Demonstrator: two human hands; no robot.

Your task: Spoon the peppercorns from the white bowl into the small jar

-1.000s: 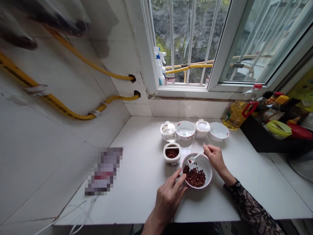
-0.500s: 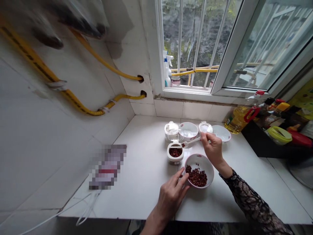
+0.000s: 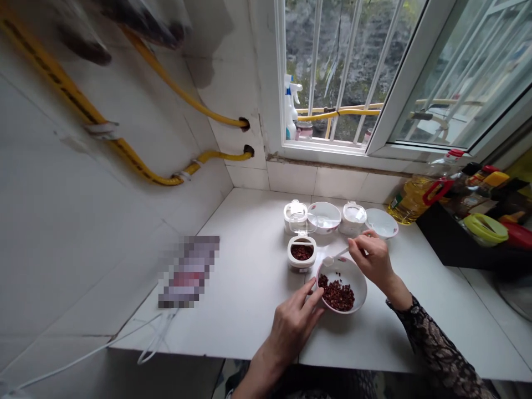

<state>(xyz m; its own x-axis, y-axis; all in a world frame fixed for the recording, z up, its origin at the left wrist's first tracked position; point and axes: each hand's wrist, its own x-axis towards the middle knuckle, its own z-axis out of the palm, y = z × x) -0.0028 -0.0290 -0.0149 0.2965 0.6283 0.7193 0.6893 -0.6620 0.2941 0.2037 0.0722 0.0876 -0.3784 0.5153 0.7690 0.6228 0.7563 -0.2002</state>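
Our right hand (image 3: 372,260) pinches a small white spoon (image 3: 338,254) above the rim of a white bowl (image 3: 361,282) of dried red peppercorns (image 3: 337,295) at lower centre; our open left hand (image 3: 293,327) touches the bowl's left rim.

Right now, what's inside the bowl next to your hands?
The white bowl holds a heap of dark red peppercorns, lying toward one side. The bowl's bottom under the heap is covered, so I can't see it there.

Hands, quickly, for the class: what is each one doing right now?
Left hand: open, fingertips against the rim of the white bowl.
Right hand: closed, holding a small white spoon between its fingers.
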